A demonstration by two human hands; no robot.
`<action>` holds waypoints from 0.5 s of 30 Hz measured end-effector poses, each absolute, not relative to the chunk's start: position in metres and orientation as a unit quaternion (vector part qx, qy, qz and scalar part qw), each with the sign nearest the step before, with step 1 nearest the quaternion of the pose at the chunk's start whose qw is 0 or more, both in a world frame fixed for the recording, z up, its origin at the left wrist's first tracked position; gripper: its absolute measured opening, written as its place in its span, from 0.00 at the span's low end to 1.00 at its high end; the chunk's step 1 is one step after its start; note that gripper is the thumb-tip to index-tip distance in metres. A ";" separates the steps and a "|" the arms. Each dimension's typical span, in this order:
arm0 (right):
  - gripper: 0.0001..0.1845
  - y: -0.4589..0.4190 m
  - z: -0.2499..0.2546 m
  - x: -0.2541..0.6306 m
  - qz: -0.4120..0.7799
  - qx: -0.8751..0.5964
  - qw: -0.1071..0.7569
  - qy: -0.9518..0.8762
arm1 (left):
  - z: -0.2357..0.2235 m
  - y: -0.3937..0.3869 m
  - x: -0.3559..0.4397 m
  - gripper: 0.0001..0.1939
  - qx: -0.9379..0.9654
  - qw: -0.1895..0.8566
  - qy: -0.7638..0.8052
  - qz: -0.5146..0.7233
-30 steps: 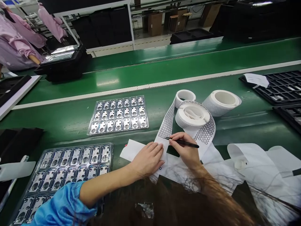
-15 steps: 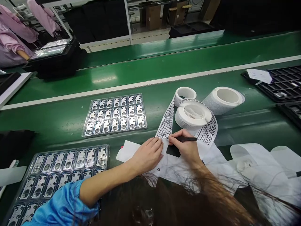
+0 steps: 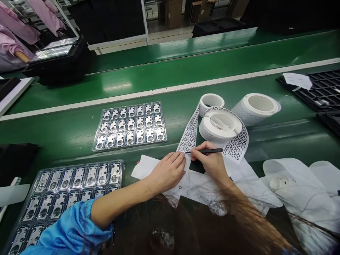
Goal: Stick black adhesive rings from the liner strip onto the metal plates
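The left hand presses its fingers flat on a white strip printed with small black rings, while the right hand, just beside it, pinches slim black tweezers whose tip meets the strip by the left fingertips. The ring-dotted strip lies on a smooth, glossy green work surface, running up to an upright white ring-shaped roll. Next to that roll sits a thick round roll of ringed labels, its loose end curving down behind the right hand. A wide, pale hollow roll leans to the right. Crumpled white backing paper spreads beneath the wrists. To the left, two clear plastic trays, a far one and a near one, hold rows of shiny, rectangular metal plates pierced with round openings. Across the belt, a person in a pink sleeve reaches toward stacked black trays.
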State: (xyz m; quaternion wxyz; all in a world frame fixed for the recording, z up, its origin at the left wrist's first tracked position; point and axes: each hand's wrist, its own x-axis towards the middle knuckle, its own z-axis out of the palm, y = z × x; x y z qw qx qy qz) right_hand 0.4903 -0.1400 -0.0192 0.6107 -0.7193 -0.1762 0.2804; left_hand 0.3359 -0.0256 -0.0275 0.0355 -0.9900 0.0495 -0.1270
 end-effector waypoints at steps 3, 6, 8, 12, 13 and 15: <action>0.18 -0.140 -0.020 0.491 0.285 -0.714 0.614 -0.178 | -0.028 -0.026 0.336 0.19 -0.991 0.037 0.050 -0.122; 0.18 -0.139 -0.021 0.491 0.284 -0.709 0.620 -0.182 | -0.027 -0.026 0.336 0.20 -0.991 0.038 0.051 -0.118; 0.18 -0.140 -0.021 0.491 0.284 -0.706 0.622 -0.185 | -0.027 -0.026 0.336 0.21 -0.992 0.038 0.050 -0.113; 0.19 -0.141 -0.022 0.492 0.287 -0.702 0.623 -0.191 | -0.024 -0.026 0.336 0.21 -0.992 0.039 0.048 -0.107; 0.19 -0.141 -0.022 0.492 0.288 -0.701 0.623 -0.192 | -0.023 -0.026 0.336 0.21 -0.992 0.039 0.049 -0.106; 0.19 -0.141 -0.024 0.493 0.288 -0.700 0.624 -0.194 | -0.023 -0.027 0.336 0.20 -0.993 0.039 0.049 -0.105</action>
